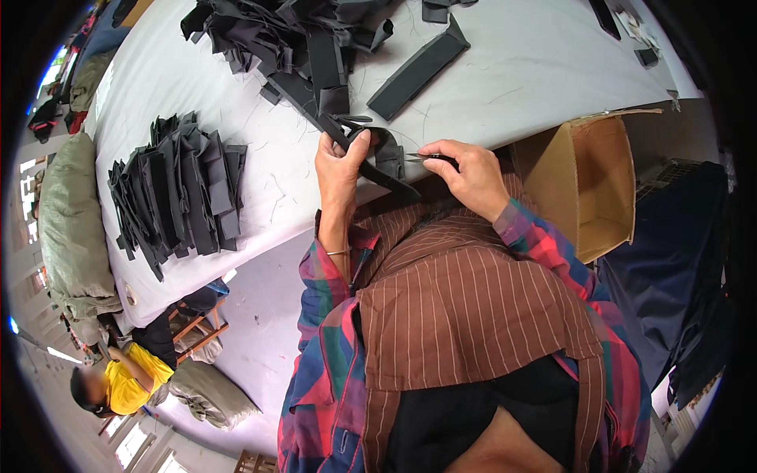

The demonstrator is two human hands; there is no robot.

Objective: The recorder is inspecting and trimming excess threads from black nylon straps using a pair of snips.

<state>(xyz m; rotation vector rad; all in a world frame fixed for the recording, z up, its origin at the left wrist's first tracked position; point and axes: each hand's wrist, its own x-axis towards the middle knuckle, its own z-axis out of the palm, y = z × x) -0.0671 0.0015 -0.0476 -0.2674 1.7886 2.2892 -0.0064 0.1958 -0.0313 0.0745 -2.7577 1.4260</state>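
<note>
My left hand [339,164] pinches a dark grey, looping cloth strip [385,180] at the white table's [276,158] near edge; just apart, my right hand [471,175] grips small black snips [444,159]. Open room lies left, a cardboard box [552,169] right.

Up at eleven o'clock, the dark fabric pile [292,35] is cut by the top edge! Just above centre, some fingers of the left hand [341,162] are lost behind the dark strip [390,184]; the right hand [471,175] hides part of the slim tool [443,160]. Past one, a flat dark object [605,20] is clipped, and at eight, a co-worker's face [96,388] is blurred!
</note>
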